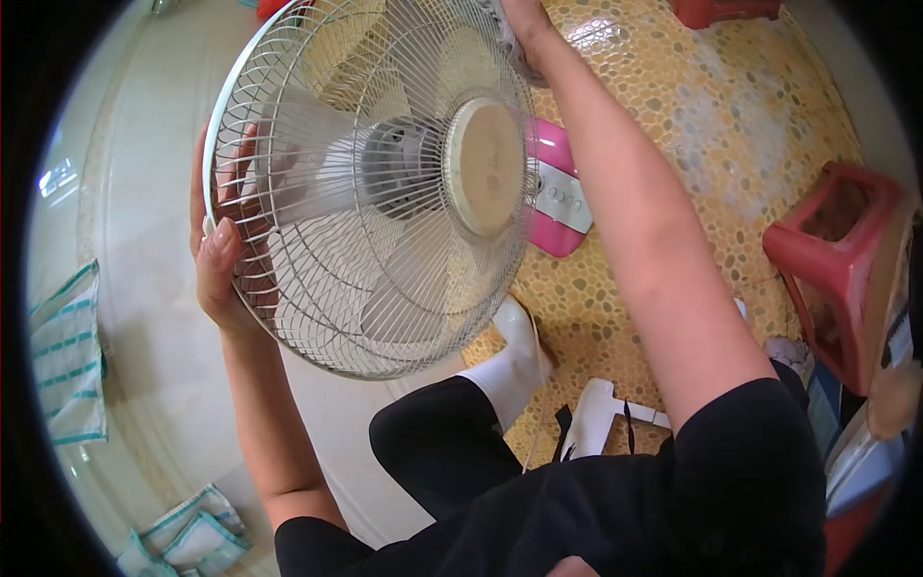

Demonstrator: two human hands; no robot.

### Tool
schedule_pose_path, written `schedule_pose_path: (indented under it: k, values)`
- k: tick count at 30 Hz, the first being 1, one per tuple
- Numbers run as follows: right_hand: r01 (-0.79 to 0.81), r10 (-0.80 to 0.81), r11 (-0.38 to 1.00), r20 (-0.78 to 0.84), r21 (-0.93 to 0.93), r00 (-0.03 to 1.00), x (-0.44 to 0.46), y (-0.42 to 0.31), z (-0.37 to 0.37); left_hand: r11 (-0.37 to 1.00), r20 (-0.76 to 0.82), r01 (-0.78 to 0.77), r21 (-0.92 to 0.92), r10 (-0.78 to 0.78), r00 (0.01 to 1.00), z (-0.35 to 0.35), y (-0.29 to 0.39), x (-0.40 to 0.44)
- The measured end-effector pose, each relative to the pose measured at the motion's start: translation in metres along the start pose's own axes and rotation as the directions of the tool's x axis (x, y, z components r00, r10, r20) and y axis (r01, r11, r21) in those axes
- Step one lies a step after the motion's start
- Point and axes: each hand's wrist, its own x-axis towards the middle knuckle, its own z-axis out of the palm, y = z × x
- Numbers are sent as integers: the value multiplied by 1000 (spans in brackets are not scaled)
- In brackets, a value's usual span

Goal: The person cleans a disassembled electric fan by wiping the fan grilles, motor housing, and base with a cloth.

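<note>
A floor fan [487,168] with a round wire cage and a cream centre cap fills the upper middle of the head view. Wrapped round the left rim of the cage is my left hand [221,252], its thumb on the front wires. My right hand [527,24] is at the cage's upper right edge, partly cut off by the frame. Under its palm a crumpled greyish cloth [510,43] lies against the wires; most of the fingers are hidden. Behind the cage shows the fan's pink base [556,236] with a white button panel.
A red plastic stool [841,250] stands at the right on the pebble-patterned floor [740,125]. Part of another red stool [721,10] shows at the top. Green-striped cloths [72,356] lie on the pale tiles at the left. A white plastic piece [593,418] lies near my feet.
</note>
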Motion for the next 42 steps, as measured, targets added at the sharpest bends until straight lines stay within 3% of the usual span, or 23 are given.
schedule_pose_path:
  k: [2,6,8,11,12,14,16,19,20,21,22,24,26,27,28,29,31,32,34,37,38,41,42]
  values:
    - [183,-196,962,-44,-202,980,17,51,-15,997,-29,45,-69,-47,998,3,4,1]
    - [142,-207,927,-158,-347,966,-43,109,-33,991,-23,65,-118,-68,997,7,7,4]
    - [109,-164,921,-120,-373,979,-81,105,-41,993,-9,67,-93,-68,998,7,9,5]
    - [85,-149,776,-51,-625,988,-109,156,-54,990,5,91,-104,-91,996,10,14,4]
    - [-22,-43,896,-135,-444,990,-131,151,-53,987,11,96,-126,-95,995,9,15,4]
    - [-128,71,944,-191,-305,979,-174,143,-51,989,65,99,-107,-92,994,6,14,3]
    - [-139,63,888,-185,-438,981,-198,140,-54,986,82,98,-138,-87,993,-6,4,0]
    - [-64,39,822,-57,-566,998,-213,117,-65,980,93,110,-163,-95,991,-15,-3,-2]
    - [133,-138,894,21,-427,990,-215,111,-63,978,79,116,-173,-103,992,-13,0,-3]
    - [270,-263,857,79,-439,962,-207,111,-59,976,62,122,-181,-113,992,-11,2,-4]
    - [404,-382,803,141,-439,913,-193,110,-56,978,54,114,-177,-106,993,-11,2,-5]
    - [696,-752,201,347,-690,560,-160,78,-54,977,46,97,-191,-90,995,-12,0,-7]
    - [609,-759,-212,521,-764,390,-114,62,-52,980,42,71,-186,-65,997,-14,-3,-11]
    - [598,-660,159,365,-786,656,-92,47,-43,979,38,74,-190,-68,997,-14,-4,-12]
    - [459,-448,499,234,-735,863,-69,41,-34,978,32,74,-194,-70,997,-13,-4,-12]
    - [361,-434,670,53,-649,899,-43,49,-30,978,24,71,-197,-68,997,-15,-5,-13]
    - [205,-195,834,74,-512,978,5,63,-36,980,-55,87,-177,-98,994,-29,-10,-18]
    - [109,-71,951,140,-290,988,19,80,-36,976,-61,81,-202,-95,994,-37,-16,-20]
    - [-183,122,971,340,154,932,29,126,-36,963,-141,86,-257,-125,982,-52,-25,-24]
    - [-390,284,856,320,341,904,-3,123,-39,955,-343,141,-261,-228,911,-50,-19,-22]
    - [-344,204,841,344,417,917,-2,125,-41,951,-369,151,-270,-247,896,-50,-18,-21]
    - [-119,105,992,-223,-46,969,-16,118,-26,929,-343,152,-337,-271,900,-56,-19,-23]
    - [-35,18,997,-233,-70,972,-22,121,-31,937,-250,136,-321,-222,943,-42,-15,-19]
